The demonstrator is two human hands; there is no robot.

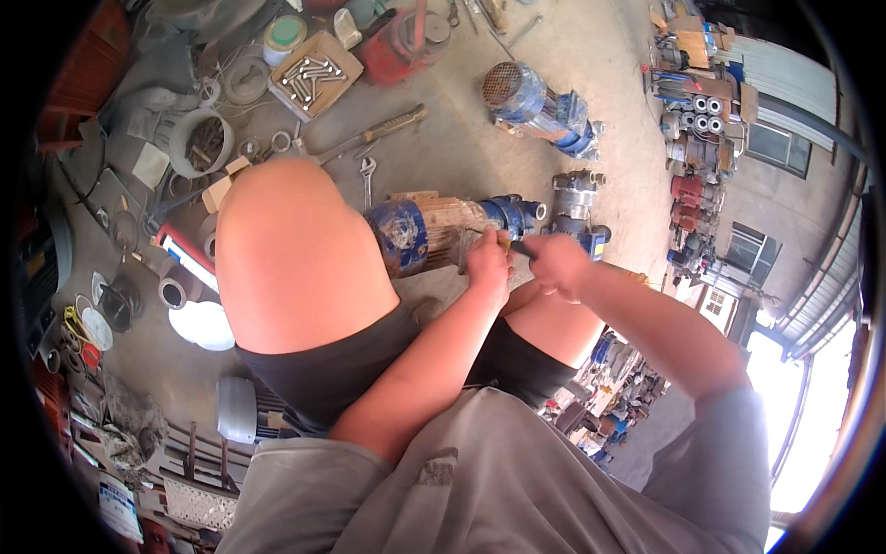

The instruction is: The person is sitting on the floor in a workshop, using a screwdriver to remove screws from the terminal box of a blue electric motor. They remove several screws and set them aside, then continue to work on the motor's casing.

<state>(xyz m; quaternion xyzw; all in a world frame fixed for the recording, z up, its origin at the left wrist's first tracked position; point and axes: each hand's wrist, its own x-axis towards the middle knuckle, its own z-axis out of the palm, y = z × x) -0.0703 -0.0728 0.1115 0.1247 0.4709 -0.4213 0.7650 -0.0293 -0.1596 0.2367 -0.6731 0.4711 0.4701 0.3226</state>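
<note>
The workshop's concrete floor (pixel 600 65) carries a ribbed, rust-worn motor (pixel 445 227). Beside the motor, the right hand (pixel 559 265) clamps its fingers on a dark handle (pixel 523 249); the left hand (pixel 489 261) curls its fingers, gripping what I cannot tell.

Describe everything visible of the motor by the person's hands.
The motor lies roughly left to right on the floor, beside the left knee. Its scuffed, metal-looking casing is blue at the left end, ribbed rusty brown midway, blue again at the right, with a round pale port. The left hand is at its near side, beside a tool in the right hand; contact is hard to tell.
</note>
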